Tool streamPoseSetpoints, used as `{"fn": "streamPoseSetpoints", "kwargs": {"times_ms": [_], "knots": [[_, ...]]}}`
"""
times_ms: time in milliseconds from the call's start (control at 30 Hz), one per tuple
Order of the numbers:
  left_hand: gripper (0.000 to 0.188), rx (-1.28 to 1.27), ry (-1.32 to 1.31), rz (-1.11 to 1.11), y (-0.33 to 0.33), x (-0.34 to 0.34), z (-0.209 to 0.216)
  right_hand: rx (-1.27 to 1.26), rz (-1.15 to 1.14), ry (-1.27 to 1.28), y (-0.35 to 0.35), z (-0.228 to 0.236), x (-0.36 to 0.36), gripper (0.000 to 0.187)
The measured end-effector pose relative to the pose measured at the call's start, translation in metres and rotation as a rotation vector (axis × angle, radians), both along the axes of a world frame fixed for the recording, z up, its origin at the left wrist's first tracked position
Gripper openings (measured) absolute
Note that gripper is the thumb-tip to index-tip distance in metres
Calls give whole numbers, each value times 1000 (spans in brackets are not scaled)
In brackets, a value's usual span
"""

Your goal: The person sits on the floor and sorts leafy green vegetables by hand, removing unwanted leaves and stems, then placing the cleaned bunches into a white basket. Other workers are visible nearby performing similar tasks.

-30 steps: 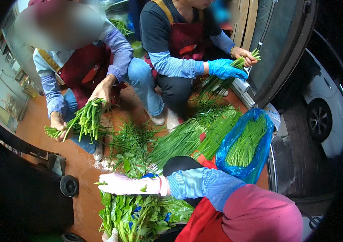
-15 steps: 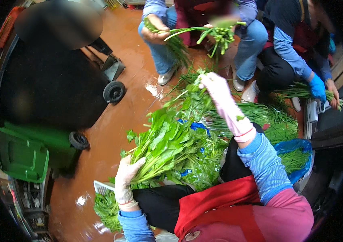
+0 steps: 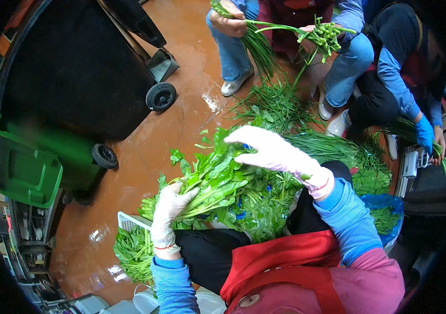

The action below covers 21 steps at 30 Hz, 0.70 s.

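Note:
My left hand (image 3: 169,212), in a pale glove, is closed around the stems of a bunch of leafy greens (image 3: 215,186). The leaves fan out up and to the right from it. My right hand (image 3: 275,152), gloved too, is over the leafy end of the bunch. Its thumb and fingers are apart, with nothing gripped between them. Under the bunch lies a heap of more leafy greens (image 3: 265,217), with bits of blue and clear plastic showing through. Beside my left wrist, further leafy stems (image 3: 135,256) lie by a white plastic basket (image 3: 134,221).
Across from me one person holds long green stalks (image 3: 323,39); another, blue-gloved (image 3: 424,133), holds a thin green bunch. Loose green trimmings (image 3: 278,107) and long thin greens (image 3: 327,146) cover the floor. A wheeled green bin (image 3: 29,167) and a black bin (image 3: 76,73) stand left.
My right hand has come down and nearer, from the far loose greens to the bunch, and its fingers have spread. My left hand keeps its hold. The view has shifted slightly.

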<state>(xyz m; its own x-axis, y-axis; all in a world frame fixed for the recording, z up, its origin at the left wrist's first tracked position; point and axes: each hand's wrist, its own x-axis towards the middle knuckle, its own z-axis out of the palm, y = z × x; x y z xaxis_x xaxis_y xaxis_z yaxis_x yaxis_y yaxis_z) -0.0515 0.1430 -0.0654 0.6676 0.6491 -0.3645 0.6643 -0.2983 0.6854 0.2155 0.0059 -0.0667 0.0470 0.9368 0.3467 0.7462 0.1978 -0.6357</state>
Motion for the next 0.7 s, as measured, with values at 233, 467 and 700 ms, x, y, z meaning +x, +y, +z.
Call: {"fn": "streamPoseSetpoints", "kwargs": {"times_ms": [233, 467, 700], "knots": [[37, 39, 76, -117, -10, 19, 22, 38, 19, -233, 14, -17, -27, 26], [40, -161, -45, -73, -2, 9, -1, 116, 1, -116, 10, -4, -19, 16], [36, -437, -250, 25, -6, 13, 13, 67, -102, 32, 12, -3, -13, 15]]}}
